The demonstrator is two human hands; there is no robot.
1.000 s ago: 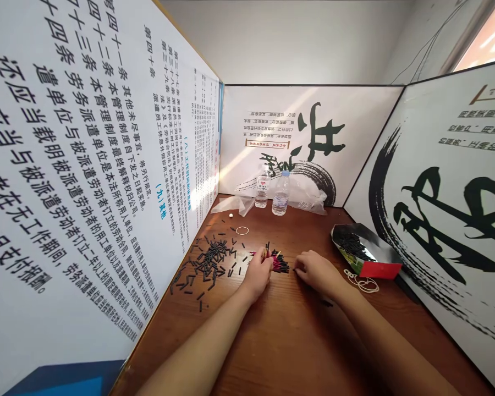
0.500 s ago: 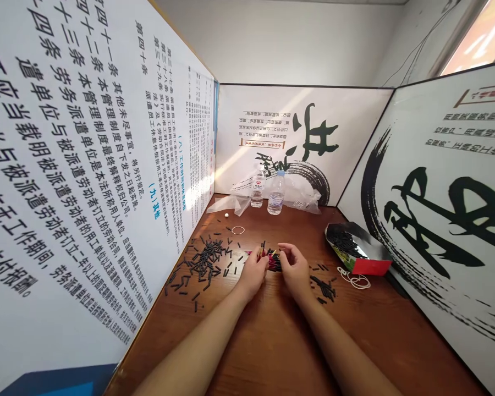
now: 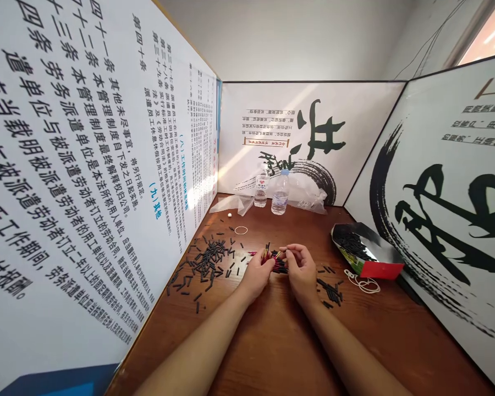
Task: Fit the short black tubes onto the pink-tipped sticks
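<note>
My left hand point(image 3: 257, 276) is closed around a few thin sticks point(image 3: 264, 255) with yellowish and dark ends. My right hand point(image 3: 302, 270) is closed in a pinch close to the yellowish tip of a stick; what lies between its fingertips is too small to make out. Below and between both hands, a bunch of thin dark red and black sticks point(image 3: 279, 267) rests on the table, partly covered by my fingers. Many short black tube-like pieces point(image 3: 211, 258) are scattered left of my left hand. A smaller cluster of black pieces point(image 3: 331, 291) is right of my right hand.
An open bag point(image 3: 381, 269) with more black pieces stands at the right, beside white rubber bands point(image 3: 363, 283). Two plastic bottles point(image 3: 279, 198) and clear plastic wrap point(image 3: 307, 197) are at the back. One loose band point(image 3: 241, 230) lies on the brown table point(image 3: 268, 352). Printed panels enclose three sides.
The view has shifted slightly, so everything appears a little further right. My right hand's fingertips have drawn together near the yellowish stick tip. My left hand keeps its grip.
</note>
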